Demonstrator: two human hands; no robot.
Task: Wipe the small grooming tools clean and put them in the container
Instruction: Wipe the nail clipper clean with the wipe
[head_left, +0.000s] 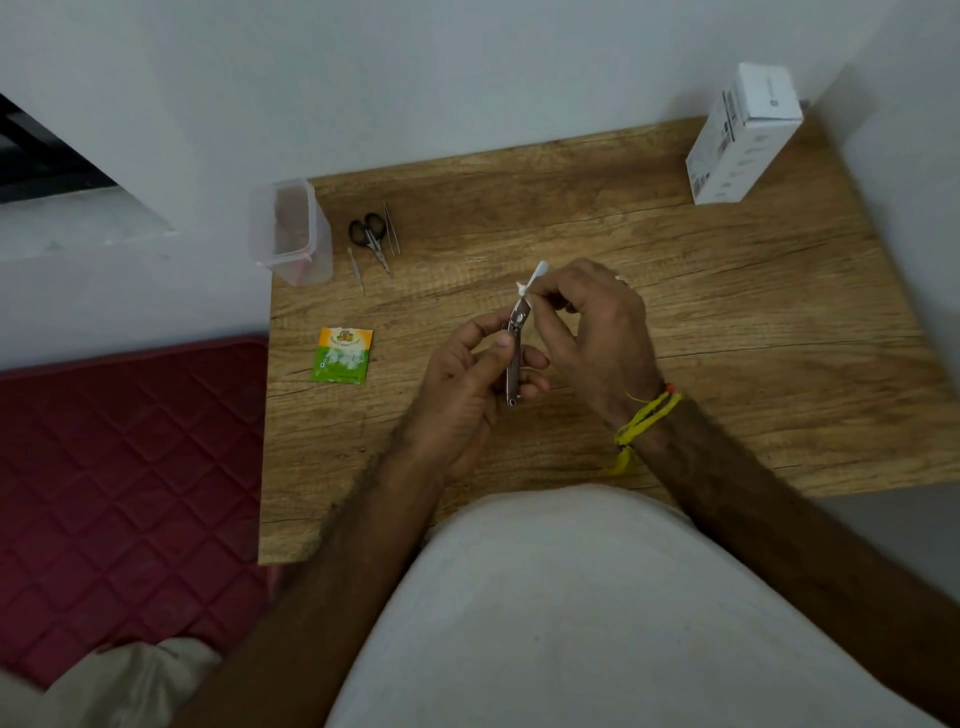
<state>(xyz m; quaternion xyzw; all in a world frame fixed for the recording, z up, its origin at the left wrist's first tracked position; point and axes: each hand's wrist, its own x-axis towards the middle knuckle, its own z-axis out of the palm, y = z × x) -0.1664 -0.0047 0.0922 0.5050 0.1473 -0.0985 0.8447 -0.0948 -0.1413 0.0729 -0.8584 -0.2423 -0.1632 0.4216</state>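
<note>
Lying beside the container (291, 234): scissors (370, 236), tweezers (392, 228), green packet (343, 356).

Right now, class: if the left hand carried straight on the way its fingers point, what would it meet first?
Probably the right hand, just across the nail clipper that the left hand holds; depth is unclear.

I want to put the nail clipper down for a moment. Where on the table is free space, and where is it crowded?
Free: the wide bare wood between the right hand and the white box, and the strip nearer than the green sachet. Crowded: the far left corner, where scissors, tweezers and a thin metal tool lie beside the clear container.
</note>
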